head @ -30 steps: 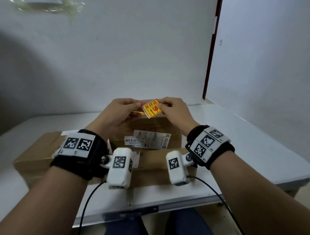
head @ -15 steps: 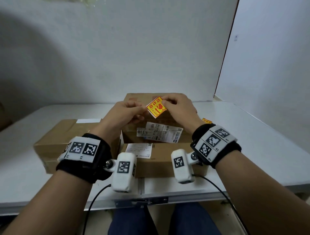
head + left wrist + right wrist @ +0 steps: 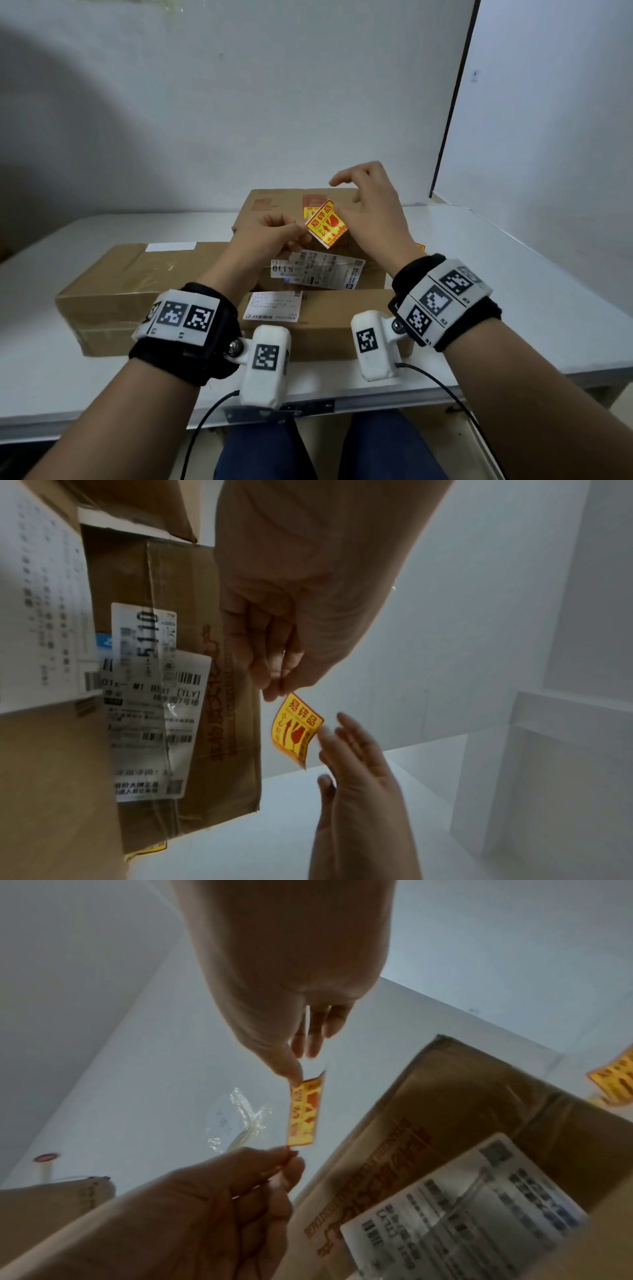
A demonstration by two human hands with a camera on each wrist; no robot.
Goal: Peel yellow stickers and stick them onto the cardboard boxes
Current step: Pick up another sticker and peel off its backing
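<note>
White desk (image 3: 534,294) carries three cardboard boxes. Long flat box (image 3: 123,284) lies toward the left edge, with a white label near its far end. Tall box (image 3: 274,202) stands mid-desk toward the far edge; it has a red-and-yellow sticker on top and a white shipping label (image 3: 317,270) hanging over its near face. Low box (image 3: 329,325) sits touching the tall one on its near side, close to the front edge, with a smaller white label (image 3: 272,305) on top.

Both hands are raised above the tall box. Left hand (image 3: 263,240): grip clenched in a pinch, thumb and forefinger on the left corner of the yellow sticker (image 3: 325,222). Sticker is in the air between the hands, tilted and slightly curled, red print facing the person. It touches no box.

Right hand (image 3: 370,212): grip released, fingers spread and loosely extended. Thumb tip meets the sticker's right edge in the right wrist view; the other fingers are clear of it.

Another yellow sticker (image 3: 419,246) lies on the desk just right of the tall box, mostly hidden behind the right wrist.

Crumpled clear plastic (image 3: 240,1121) is stuck on the wall above.
</note>
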